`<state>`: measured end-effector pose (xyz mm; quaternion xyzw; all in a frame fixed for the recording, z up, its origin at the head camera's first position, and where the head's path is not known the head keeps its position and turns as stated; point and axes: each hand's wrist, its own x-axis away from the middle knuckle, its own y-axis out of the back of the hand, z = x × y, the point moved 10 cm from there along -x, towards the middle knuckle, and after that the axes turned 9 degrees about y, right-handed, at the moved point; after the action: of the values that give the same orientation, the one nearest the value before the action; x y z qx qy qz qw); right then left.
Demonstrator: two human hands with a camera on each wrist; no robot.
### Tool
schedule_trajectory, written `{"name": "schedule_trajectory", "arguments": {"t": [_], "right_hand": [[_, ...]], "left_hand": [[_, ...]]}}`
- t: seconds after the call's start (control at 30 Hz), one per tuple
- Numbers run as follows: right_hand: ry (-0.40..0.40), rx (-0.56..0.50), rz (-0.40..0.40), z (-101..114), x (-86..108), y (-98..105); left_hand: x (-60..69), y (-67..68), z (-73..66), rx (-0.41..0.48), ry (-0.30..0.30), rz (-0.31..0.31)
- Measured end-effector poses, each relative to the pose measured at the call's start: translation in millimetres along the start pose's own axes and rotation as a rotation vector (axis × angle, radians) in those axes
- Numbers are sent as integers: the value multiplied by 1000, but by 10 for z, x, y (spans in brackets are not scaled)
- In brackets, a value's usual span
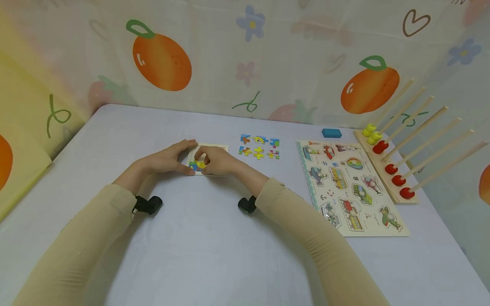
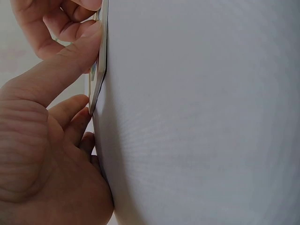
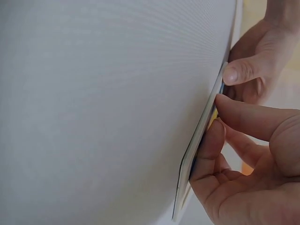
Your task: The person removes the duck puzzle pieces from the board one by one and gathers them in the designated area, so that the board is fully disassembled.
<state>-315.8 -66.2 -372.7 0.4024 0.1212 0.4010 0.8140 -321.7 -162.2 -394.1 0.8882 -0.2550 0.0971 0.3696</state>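
Note:
A small jigsaw board [image 1: 226, 148] with a pale border lies flat on the white table, blue and yellow picture parts showing at its lower left. My left hand [image 1: 168, 158] holds the board's left side, thumb on the near edge and fingers at the far one. Over the middle of the board, my right hand [image 1: 219, 160] pinches a yellow jigsaw piece [image 3: 213, 115] between thumb and curled index finger. That piece is mostly hidden by the fingertips. Several loose jigsaw pieces [image 1: 259, 151] lie in two rows right of the board.
To the right lies a vehicle peg puzzle [image 1: 314, 189], partly behind my right sleeve. Beyond it stands a wooden rack [image 1: 386, 170] with upright rods and red and yellow beads. A blue block [image 1: 331, 133] sits near the back edge, before a printed curtain [image 1: 222, 55].

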Motion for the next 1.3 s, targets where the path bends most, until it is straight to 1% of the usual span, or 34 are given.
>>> {"name": "schedule_trajectory", "arguments": {"t": [0.13,0.43,0.7,0.9,1.1,1.3], "right_hand": [[5,-17,-8,4,0,4],[30,-18,-24,37,0,19],[28,-21,-28,40,6,20],[13,-34,-33,13,-4,13],[-4,-40,-47,-10,-16,11],[14,-37,-57,-11,-21,20]], "left_hand": [[3,-2,4,-2,6,-1],[-1,6,9,9,4,-6],[-6,11,20,10,16,-8],[-8,12,15,9,9,-8],[-16,15,16,-11,0,-14],[-20,8,9,-9,0,-7]]}}
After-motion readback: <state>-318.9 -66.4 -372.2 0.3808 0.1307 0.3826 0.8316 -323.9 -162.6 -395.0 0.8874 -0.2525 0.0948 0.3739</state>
